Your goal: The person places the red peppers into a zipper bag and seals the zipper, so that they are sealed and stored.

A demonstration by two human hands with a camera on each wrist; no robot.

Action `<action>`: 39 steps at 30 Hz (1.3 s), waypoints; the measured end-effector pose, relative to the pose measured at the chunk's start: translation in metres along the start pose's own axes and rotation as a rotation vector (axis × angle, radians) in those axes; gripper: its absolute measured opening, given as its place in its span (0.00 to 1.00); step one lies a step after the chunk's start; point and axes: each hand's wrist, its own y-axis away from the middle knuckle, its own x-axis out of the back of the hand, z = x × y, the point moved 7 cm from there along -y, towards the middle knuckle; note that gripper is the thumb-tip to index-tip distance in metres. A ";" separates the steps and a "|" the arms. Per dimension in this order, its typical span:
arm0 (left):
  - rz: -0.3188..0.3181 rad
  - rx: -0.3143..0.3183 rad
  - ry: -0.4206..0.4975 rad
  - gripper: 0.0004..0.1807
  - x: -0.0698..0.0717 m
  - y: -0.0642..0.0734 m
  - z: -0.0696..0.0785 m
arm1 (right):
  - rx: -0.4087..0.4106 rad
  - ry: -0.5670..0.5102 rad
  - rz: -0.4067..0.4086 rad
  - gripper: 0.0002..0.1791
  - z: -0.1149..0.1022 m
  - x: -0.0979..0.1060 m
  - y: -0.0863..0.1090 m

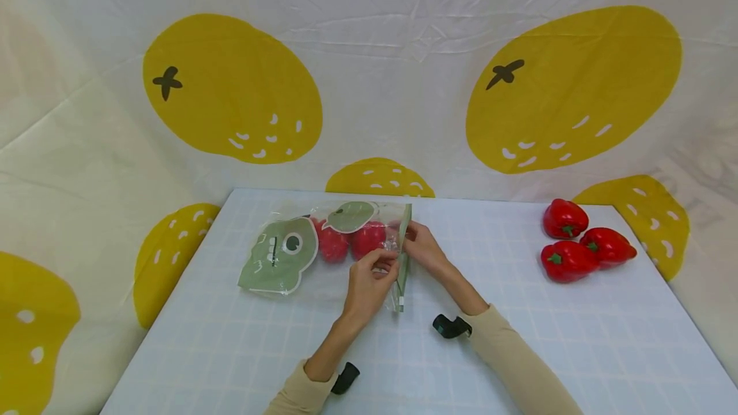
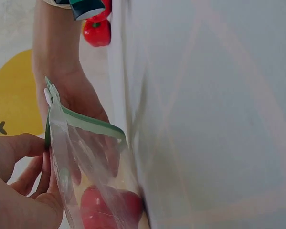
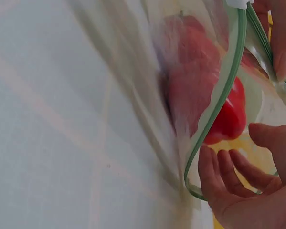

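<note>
A clear zip bag (image 1: 328,284) with a green cartoon print lies on the table, its green-edged mouth to the right. Red bell peppers (image 1: 369,240) show through its plastic. My left hand (image 1: 368,287) pinches the near side of the mouth between thumb and fingers, and the left wrist view shows the green zip edge (image 2: 92,123) standing apart there. At the far side of the mouth is my right hand (image 1: 426,248). In the right wrist view its fingers (image 3: 219,171) are loosely bent by the green edge, thumb apart, below a pepper (image 3: 231,114).
Three more red bell peppers (image 1: 576,255) sit together at the right rear of the table (image 1: 484,370). A white cloth (image 1: 392,95) printed with yellow fruit hangs behind the table. Each sleeve has a dark wrist camera (image 1: 451,326) beside it.
</note>
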 end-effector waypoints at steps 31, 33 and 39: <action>0.018 0.033 -0.007 0.07 0.002 0.001 -0.001 | 0.096 0.109 0.099 0.22 -0.003 0.067 0.033; 0.015 0.043 -0.006 0.07 0.002 0.001 -0.001 | 0.091 0.117 0.108 0.22 -0.002 0.071 0.035; 0.016 0.045 -0.001 0.07 0.003 0.002 -0.002 | 0.079 0.111 0.139 0.22 0.000 0.088 0.043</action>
